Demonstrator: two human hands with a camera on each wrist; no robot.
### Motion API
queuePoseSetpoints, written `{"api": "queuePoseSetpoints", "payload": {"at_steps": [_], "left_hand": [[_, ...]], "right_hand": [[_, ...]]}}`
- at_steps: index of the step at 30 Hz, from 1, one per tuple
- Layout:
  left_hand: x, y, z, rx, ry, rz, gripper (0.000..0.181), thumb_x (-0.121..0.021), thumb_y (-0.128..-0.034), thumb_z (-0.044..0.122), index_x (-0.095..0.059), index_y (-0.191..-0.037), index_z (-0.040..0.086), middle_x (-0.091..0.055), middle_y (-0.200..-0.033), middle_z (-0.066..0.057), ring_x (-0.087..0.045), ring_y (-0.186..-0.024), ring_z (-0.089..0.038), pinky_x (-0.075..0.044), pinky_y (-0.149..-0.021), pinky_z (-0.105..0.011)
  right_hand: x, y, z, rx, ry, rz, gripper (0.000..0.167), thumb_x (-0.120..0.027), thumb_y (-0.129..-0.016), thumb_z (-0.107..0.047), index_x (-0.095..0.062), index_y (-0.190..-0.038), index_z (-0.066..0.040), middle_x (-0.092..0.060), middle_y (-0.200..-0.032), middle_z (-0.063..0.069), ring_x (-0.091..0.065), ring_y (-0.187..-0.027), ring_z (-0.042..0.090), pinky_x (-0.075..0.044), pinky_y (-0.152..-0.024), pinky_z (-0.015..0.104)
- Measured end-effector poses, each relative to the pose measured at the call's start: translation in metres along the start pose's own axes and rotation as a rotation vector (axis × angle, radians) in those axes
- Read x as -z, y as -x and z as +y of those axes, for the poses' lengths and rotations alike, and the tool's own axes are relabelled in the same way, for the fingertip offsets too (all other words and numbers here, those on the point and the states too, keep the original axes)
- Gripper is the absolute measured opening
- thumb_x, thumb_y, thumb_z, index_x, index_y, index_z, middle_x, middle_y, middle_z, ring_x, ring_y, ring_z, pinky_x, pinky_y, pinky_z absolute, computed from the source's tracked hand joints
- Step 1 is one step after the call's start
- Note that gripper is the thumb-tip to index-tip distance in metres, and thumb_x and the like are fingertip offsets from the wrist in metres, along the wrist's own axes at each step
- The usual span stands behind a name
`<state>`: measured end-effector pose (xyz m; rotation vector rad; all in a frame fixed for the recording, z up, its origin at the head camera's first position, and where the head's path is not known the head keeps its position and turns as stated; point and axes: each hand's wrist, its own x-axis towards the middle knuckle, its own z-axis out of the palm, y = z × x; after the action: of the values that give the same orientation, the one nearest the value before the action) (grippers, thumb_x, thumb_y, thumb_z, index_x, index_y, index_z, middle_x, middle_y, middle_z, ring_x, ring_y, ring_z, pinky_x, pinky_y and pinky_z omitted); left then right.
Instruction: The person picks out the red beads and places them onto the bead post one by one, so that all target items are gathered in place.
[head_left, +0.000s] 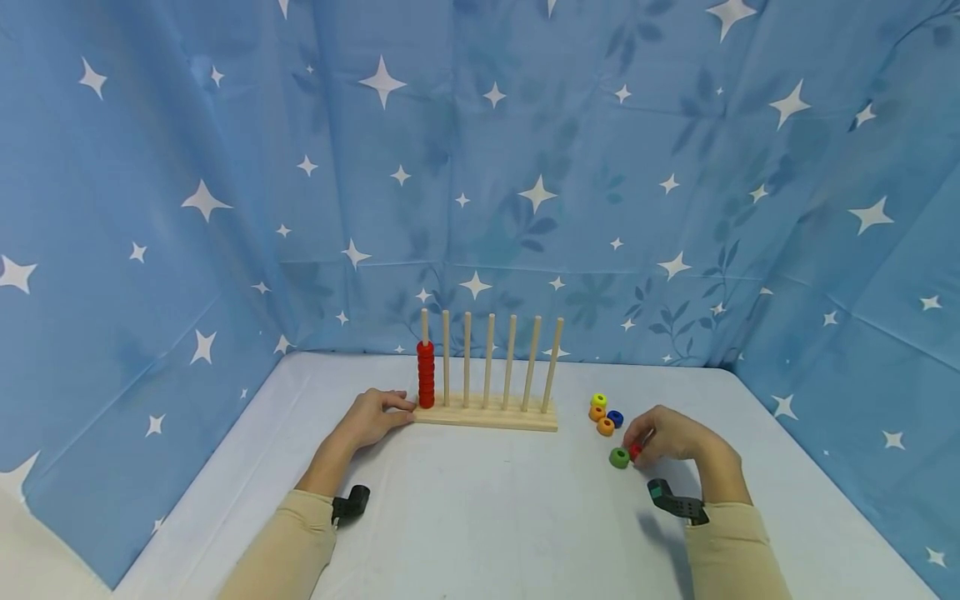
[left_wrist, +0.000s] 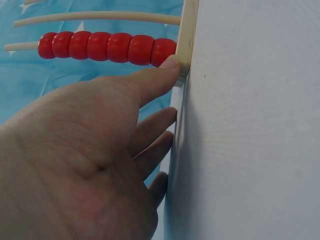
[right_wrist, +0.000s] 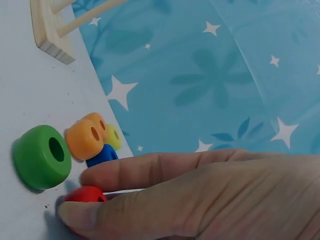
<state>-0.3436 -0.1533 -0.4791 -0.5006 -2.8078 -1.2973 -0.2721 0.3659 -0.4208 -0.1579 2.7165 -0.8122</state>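
Note:
A wooden peg rack [head_left: 487, 417] with several upright pegs stands on the table. Red beads [head_left: 426, 375] are stacked on its leftmost peg; in the left wrist view the red beads [left_wrist: 120, 47] sit in a row against the base [left_wrist: 186, 40]. My left hand [head_left: 375, 417] holds the base's left end, thumb at the near corner, the other fingers loosely extended. Off to the right, my right hand [head_left: 667, 435] pinches a loose red bead [right_wrist: 86, 194] between thumb and finger, low at the table surface. Right beside it lies a green bead [right_wrist: 42, 157].
Beyond the green bead lie two orange beads [head_left: 605, 427], a blue bead [head_left: 615, 418] and a yellow bead [head_left: 598, 400]. A white cloth covers the table [head_left: 480, 517]. Blue star-patterned curtains [head_left: 480, 167] rise behind it and along the sides.

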Motion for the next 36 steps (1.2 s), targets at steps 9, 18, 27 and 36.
{"api": "queuePoseSetpoints", "payload": {"at_steps": [9,18,27,36], "left_hand": [[0.002,-0.001,0.001,0.015,0.004,0.0,0.02,-0.079,-0.0937,0.02,-0.083,-0.113,0.015,-0.062,-0.146,-0.017,-0.047,-0.145,-0.045,-0.033,-0.12,-0.064],[0.002,-0.001,0.002,0.013,-0.003,-0.002,0.02,-0.079,-0.0937,0.02,-0.083,-0.113,0.015,-0.063,-0.146,-0.017,-0.047,-0.145,-0.045,-0.034,-0.12,-0.063],[-0.001,-0.003,-0.001,0.018,-0.004,0.0,0.021,-0.079,-0.0932,0.02,-0.083,-0.113,0.015,-0.063,-0.146,-0.017,-0.047,-0.145,-0.045,-0.034,-0.12,-0.063],[0.0,-0.003,-0.002,0.019,-0.011,0.006,0.02,-0.079,-0.0938,0.02,-0.083,-0.113,0.015,-0.062,-0.146,-0.017,-0.048,-0.145,-0.045,-0.034,-0.12,-0.063]], "right_hand": [[0.012,0.002,-0.01,0.119,0.033,0.09,0.025,-0.081,-0.087,-0.004,-0.076,-0.111,-0.001,-0.073,-0.103,0.009,-0.063,-0.094,0.026,-0.058,-0.081,0.043],[0.015,0.002,-0.048,0.259,-0.038,0.268,0.025,-0.073,-0.095,-0.007,-0.072,-0.119,-0.001,-0.073,-0.116,0.016,-0.072,-0.098,0.026,-0.063,-0.083,0.044],[0.002,-0.003,-0.096,0.473,0.005,0.558,0.028,-0.075,-0.096,-0.009,-0.073,-0.124,-0.006,-0.072,-0.115,0.011,-0.072,-0.098,0.028,-0.062,-0.081,0.041],[-0.011,-0.019,-0.162,0.737,-0.06,0.7,0.032,-0.079,-0.091,-0.004,-0.072,-0.122,-0.002,-0.074,-0.111,0.01,-0.075,-0.095,0.025,-0.062,-0.083,0.049]]}}
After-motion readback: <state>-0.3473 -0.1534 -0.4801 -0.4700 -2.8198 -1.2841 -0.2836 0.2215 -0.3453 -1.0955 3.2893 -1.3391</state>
